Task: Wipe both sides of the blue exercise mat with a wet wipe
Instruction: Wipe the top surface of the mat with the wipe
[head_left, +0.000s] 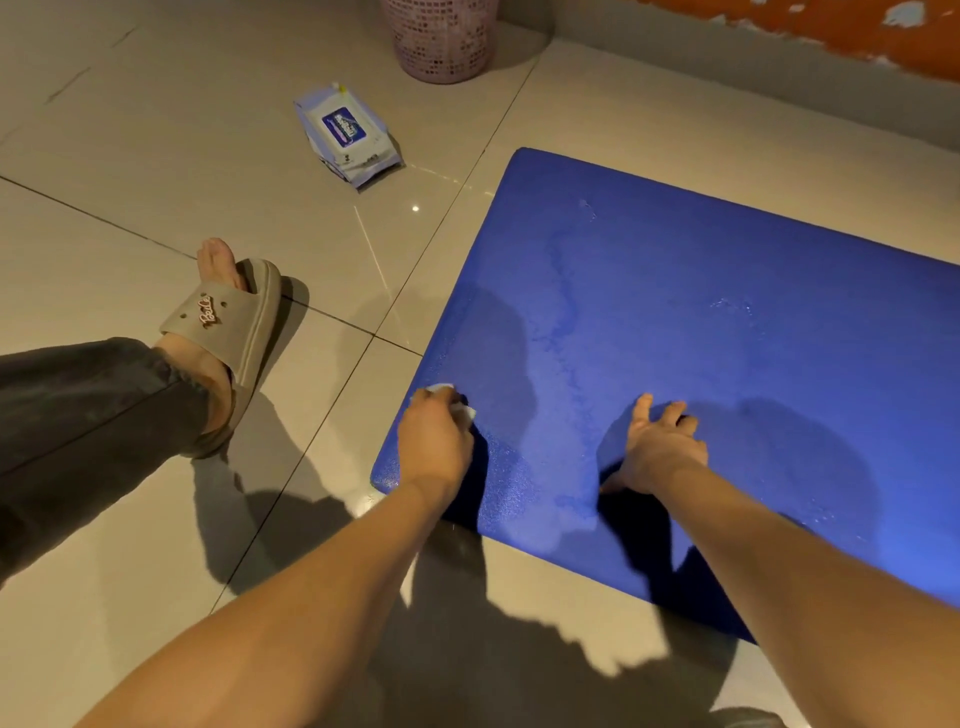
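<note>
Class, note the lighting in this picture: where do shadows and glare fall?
Head view: both the left hand and right hand cast hard shadows across the mat; a small glare spot shines on the floor by the wipes pack; wet streaks show paler.

You have two hands in view, the left hand (434, 441) and the right hand (660, 447), low in the frame. You see one mat (727, 338) at the right, one wipe (440, 388) at its left edge, one pack of wipes (347, 136) and one basket (441, 39) at the top, one slipper (234, 338) at the left.

left hand (434, 441) gripping wipe (442, 388) on blue mat (727, 312), right hand (662, 452) resting
</note>
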